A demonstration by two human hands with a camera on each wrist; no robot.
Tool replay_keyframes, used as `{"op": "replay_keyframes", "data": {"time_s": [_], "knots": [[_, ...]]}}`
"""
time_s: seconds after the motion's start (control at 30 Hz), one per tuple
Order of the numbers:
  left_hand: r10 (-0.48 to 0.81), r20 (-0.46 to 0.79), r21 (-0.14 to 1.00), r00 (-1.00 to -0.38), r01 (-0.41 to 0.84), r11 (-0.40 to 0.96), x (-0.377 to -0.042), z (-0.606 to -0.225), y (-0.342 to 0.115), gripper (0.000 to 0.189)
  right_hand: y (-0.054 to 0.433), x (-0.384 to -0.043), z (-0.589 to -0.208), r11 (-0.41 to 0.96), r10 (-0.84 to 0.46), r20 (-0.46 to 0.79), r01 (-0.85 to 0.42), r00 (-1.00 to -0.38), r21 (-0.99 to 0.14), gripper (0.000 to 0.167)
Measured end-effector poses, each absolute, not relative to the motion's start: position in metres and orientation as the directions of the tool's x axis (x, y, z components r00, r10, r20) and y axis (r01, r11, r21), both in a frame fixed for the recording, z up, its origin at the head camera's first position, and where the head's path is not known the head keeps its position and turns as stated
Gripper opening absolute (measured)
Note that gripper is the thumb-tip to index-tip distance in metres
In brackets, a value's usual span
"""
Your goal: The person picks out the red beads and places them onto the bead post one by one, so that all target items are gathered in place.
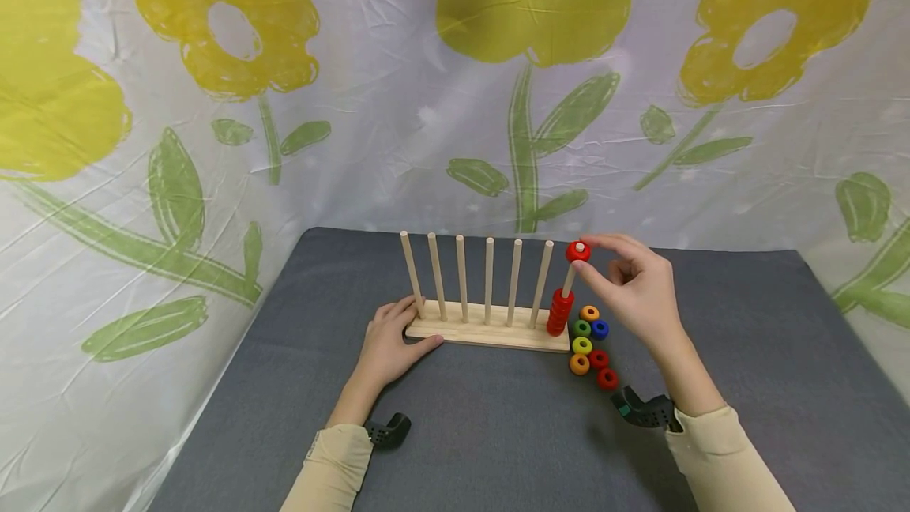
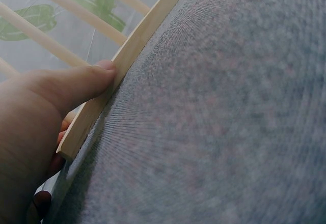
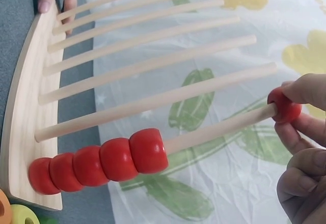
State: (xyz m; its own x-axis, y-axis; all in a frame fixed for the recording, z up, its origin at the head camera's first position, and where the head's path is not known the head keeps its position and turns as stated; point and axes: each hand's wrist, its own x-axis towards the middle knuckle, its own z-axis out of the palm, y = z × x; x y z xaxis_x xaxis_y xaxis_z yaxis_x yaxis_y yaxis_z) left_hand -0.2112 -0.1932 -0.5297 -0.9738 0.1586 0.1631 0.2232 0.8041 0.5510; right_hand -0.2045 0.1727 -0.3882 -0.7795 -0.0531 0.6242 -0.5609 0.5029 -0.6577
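A wooden peg stand (image 1: 498,333) with several upright pegs lies across the table. My left hand (image 1: 389,342) grips its left end, thumb on the front edge and fingers reaching behind; the left wrist view shows the thumb (image 2: 89,81) against the edge. At the rightmost peg, my right hand (image 1: 640,283) pinches a red bead (image 3: 285,105) between thumb and fingers. That bead is around the very tip of the peg, which pokes through its hole. Lower down, several red beads (image 3: 118,160) sit stacked on the same peg, touching one another, with bare wood above them.
Loose beads lie right of the stand: orange (image 1: 589,313), green (image 1: 581,328), blue (image 1: 600,329), yellow (image 1: 582,346), another orange (image 1: 579,364), and two red ones, a nearer one (image 1: 607,379) and a farther one (image 1: 599,359). A flower-patterned cloth (image 1: 384,141) hangs behind the grey table (image 1: 483,433).
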Motion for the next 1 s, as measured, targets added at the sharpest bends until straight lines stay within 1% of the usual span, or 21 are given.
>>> {"op": "replay_keyframes", "data": {"time_s": [0.17,0.43,0.7,1.0], "knots": [[0.159,0.165,0.553,-0.973,0.224,0.802,-0.2116,-0.5306,-0.1935,0.067,0.1740,-0.2056,-0.3889,0.506,-0.057,0.612,-0.551,-0.789,-0.663,0.031],[0.158,0.182,0.541,-0.970,0.233,0.808,-0.2115,-0.5321,-0.1932,0.066,0.1748,-0.2064,-0.3887,0.520,-0.095,0.586,-0.542,-0.805,-0.660,0.038],[0.145,0.198,0.547,-0.969,0.232,0.804,-0.2107,-0.5316,-0.1912,0.071,0.1748,-0.2052,-0.3876,0.522,-0.106,0.591,-0.550,-0.800,-0.652,0.036],[0.149,0.164,0.558,-0.975,0.216,0.801,-0.2099,-0.5292,-0.1918,0.073,0.1767,-0.2015,-0.3872,0.518,-0.096,0.587,-0.544,-0.804,-0.660,0.034]]}}
